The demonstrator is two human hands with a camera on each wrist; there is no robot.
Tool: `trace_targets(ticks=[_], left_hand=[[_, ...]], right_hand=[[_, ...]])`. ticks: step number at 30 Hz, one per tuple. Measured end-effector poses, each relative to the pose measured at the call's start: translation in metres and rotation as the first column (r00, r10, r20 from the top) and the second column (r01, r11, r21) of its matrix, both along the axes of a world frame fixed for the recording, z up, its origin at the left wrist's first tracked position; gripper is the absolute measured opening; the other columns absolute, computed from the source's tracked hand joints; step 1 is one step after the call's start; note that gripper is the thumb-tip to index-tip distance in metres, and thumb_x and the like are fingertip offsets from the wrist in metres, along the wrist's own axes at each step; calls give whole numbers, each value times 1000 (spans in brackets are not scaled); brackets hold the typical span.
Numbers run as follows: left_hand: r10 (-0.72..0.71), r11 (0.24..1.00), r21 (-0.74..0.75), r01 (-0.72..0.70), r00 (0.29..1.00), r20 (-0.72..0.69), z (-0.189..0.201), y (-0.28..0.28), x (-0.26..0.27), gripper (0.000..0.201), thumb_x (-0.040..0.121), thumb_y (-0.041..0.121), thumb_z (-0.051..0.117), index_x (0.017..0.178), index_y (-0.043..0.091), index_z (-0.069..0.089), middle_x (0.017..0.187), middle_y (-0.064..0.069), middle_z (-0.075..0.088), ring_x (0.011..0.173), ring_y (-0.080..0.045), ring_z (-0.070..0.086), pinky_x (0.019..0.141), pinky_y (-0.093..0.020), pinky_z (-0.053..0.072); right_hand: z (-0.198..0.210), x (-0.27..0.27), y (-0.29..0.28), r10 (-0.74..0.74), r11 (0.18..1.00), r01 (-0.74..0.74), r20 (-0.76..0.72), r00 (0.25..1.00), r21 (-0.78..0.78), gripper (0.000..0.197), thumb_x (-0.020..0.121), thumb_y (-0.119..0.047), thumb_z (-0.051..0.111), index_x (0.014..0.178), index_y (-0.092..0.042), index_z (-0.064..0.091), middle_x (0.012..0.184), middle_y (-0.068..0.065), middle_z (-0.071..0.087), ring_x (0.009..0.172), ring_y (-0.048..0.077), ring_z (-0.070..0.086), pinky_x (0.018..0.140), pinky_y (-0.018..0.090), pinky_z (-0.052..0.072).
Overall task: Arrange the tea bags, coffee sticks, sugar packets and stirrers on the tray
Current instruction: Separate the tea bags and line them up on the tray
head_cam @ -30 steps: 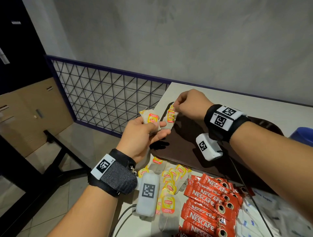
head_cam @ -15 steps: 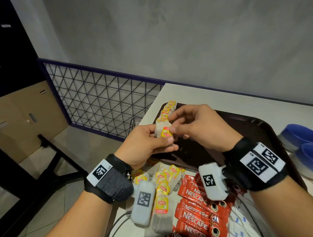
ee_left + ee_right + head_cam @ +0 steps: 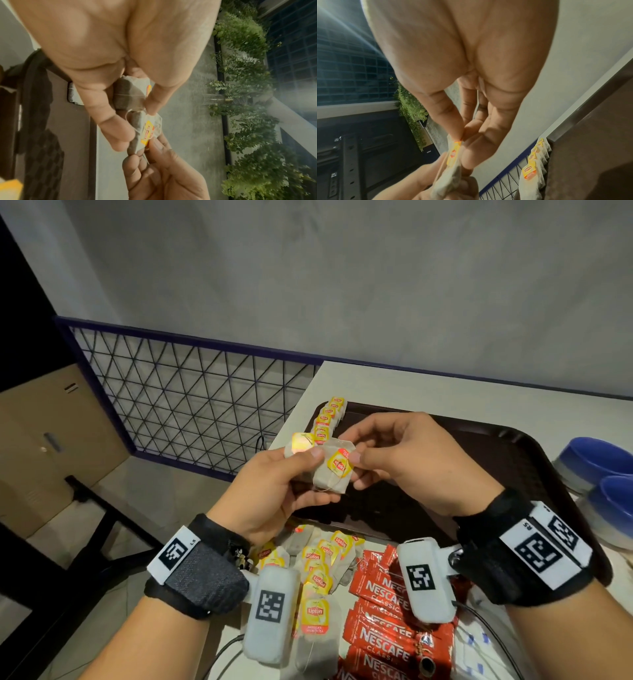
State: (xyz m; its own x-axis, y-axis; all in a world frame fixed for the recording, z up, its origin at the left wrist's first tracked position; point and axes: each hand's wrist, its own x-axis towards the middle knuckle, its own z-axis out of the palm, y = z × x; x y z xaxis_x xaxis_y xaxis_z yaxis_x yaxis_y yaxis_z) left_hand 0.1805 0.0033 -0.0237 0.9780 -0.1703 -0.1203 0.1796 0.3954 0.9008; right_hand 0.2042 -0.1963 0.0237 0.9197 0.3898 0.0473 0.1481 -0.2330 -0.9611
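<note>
White counter (image 3: pixel 394 385), dark brown tray (image 3: pixel 534 460) on it with a row of tea bags (image 3: pixel 330 414) along its left edge, left hand (image 3: pixel 274 494) gripping two tea bags, right hand (image 3: pixel 407 463) pinching the front tea bag (image 3: pixel 334 470) above the tray, loose tea bags and red coffee sticks (image 3: pixel 380 635) on the counter nearer the person

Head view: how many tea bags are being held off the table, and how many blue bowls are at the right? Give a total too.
Held tea bags: 2
Blue bowls: 2
Total: 4
</note>
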Motion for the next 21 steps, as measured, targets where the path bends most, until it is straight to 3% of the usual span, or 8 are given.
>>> trace_targets(ticks=[6, 11, 15, 21], left_hand=[[-22, 997, 80, 15, 995, 93, -7, -1, 1, 36, 78, 5, 71, 113, -4, 70, 96, -19, 74, 74, -20, 70, 63, -20, 56], [21, 989, 142, -37, 993, 118, -12, -1, 4, 17, 88, -9, 65, 104, -4, 70, 86, -16, 74, 71, -19, 69, 62, -19, 55], [22, 983, 176, -47, 990, 139, -14, -2, 3, 15, 89, -7, 66, 102, -2, 70, 85, -16, 74, 73, -20, 70, 63, -20, 55], [-18, 983, 185, -16, 983, 182, -13, -3, 1, 28, 78, 8, 74, 105, 2, 73, 91, -15, 75, 78, -20, 71, 68, -21, 56]], right_hand=[[-5, 3, -1, -29, 999, 30, 52, 998, -31, 19, 94, 1, 70, 111, -7, 74, 92, 20, 75, 74, 20, 74, 70, 31, 65], [-5, 4, -4, -51, 998, 54, 79, 996, -27, 19, 94, 0, 70, 110, -9, 74, 91, 21, 73, 77, 27, 75, 70, 29, 64], [-4, 4, -5, -81, 995, 86, 113, 990, -44, 12, 90, -6, 76, 102, -8, 74, 91, 16, 74, 81, 31, 74, 70, 30, 64], [-4, 5, -4, -43, 993, 56, 123, 992, -105, 24, 78, -7, 88, 97, -4, 73, 86, 18, 74, 70, 21, 71, 66, 23, 60]])
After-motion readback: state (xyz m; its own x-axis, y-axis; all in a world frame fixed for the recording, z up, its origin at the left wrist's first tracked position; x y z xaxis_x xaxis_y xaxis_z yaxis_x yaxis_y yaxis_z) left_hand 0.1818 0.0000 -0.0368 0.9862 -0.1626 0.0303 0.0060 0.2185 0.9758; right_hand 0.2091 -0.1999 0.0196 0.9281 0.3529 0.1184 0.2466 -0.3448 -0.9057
